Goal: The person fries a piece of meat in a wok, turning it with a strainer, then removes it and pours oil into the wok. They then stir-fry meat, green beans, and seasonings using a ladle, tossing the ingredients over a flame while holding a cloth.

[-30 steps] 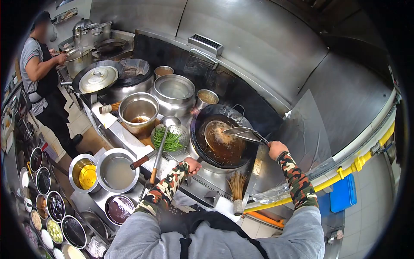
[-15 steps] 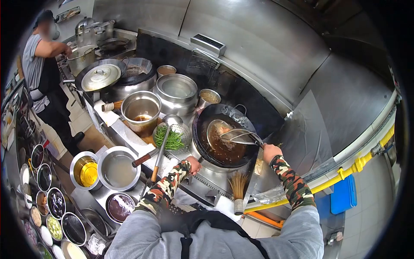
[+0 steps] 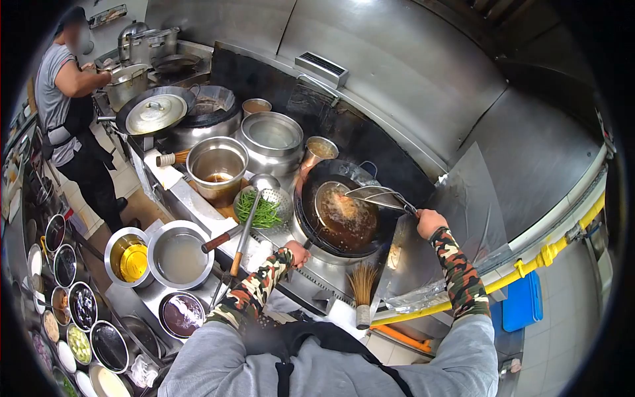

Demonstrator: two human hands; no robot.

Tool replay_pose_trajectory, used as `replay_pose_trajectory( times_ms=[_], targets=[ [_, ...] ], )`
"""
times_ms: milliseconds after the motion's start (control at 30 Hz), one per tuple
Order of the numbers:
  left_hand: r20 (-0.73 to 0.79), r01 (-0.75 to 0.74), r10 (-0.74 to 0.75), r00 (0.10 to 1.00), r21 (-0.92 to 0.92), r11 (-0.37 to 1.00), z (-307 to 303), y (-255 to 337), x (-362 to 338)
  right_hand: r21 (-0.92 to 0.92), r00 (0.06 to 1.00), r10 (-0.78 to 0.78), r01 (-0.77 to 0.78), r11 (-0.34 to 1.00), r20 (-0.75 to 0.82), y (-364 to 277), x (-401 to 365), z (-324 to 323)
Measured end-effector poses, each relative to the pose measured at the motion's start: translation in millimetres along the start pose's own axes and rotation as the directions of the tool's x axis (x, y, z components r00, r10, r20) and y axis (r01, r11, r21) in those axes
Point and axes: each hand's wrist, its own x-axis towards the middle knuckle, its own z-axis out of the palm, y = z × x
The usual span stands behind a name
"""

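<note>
Hot brown oil bubbles in a black wok (image 3: 305, 228), around pale frying food (image 3: 342, 206). A round wire strainer (image 3: 319, 210) sits in the oil, and its thin handle runs toward me. My left hand (image 3: 299, 254) is closed round that handle at the wok's near rim. My right hand (image 3: 431, 223) grips long metal tongs (image 3: 383, 194), whose tips reach over the food. On the left, green beans (image 3: 259, 210) lie in a perforated ladle (image 3: 284, 205). A bamboo brush (image 3: 364, 284) rests on the counter in front of the wok.
Left of the wok stand a steel pot (image 3: 217, 149), a larger lidded-looking pot (image 3: 271, 132) and a wok lid (image 3: 156, 114). Basins of yellow oil (image 3: 134, 263) and cloudy water (image 3: 180, 257) are nearer. Several sauce containers (image 3: 83, 306) line the left. A co-worker (image 3: 66, 92) stands at far left.
My right hand has moved slightly up and right, lifting the tongs toward the wok's far side. The oil bubbles more around the food. My left hand stays put. The co-worker has shifted posture.
</note>
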Motion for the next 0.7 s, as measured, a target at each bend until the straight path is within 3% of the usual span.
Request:
replay_pose_trajectory(
  times_ms=[67, 167, 267, 400, 467, 567, 600, 667, 700],
  targets=[
    [-0.021, 0.004, -0.005, 1.0, -0.049, 0.999, 0, 6, -10, -0.051, 1.0, -0.007, 0.006, 0.999, -0.006, -6, 3, 3],
    [0.039, -0.015, 0.014, 0.999, 0.038, 0.999, -6, 9, -14, -0.057, 0.999, 0.008, -0.011, 0.998, -0.039, -16, 15, 25],
    [0.003, -0.06, 0.062, 0.998, 0.252, 0.966, -8, 10, -15, -0.052, 1.0, 0.011, -0.012, 0.999, -0.017, -21, 20, 26],
    [0.024, -0.025, 0.021, 0.999, 0.2, 0.98, -10, -9, 10, -0.048, 1.0, 0.021, -0.02, 0.999, 0.019, -20, 15, 17],
    [0.216, -0.34, 0.268, 0.939, 0.455, 0.823, -17, -17, 14, -0.039, 0.999, 0.044, -0.043, 0.998, 0.029, -19, 15, 18],
    [0.242, -0.374, 0.293, 0.925, 0.44, 0.816, -17, -19, 19, -0.039, 0.999, 0.046, -0.045, 0.998, 0.026, -17, 11, 29],
    [0.242, -0.373, 0.292, 0.925, 0.441, 0.816, -16, -9, 11, -0.05, 1.0, 0.022, -0.022, 0.999, 0.013, -16, 9, 36],
    [0.05, -0.031, 0.018, 0.999, 0.29, 0.957, -9, 21, -13, -0.028, 1.0, 0.007, -0.008, 1.0, -0.011, -22, 0, 57],
    [0.051, -0.032, 0.018, 0.999, 0.29, 0.956, -9, 22, -12, -0.01, 1.0, -0.001, 0.001, 1.0, -0.022, -24, -3, 72]
  ],
)
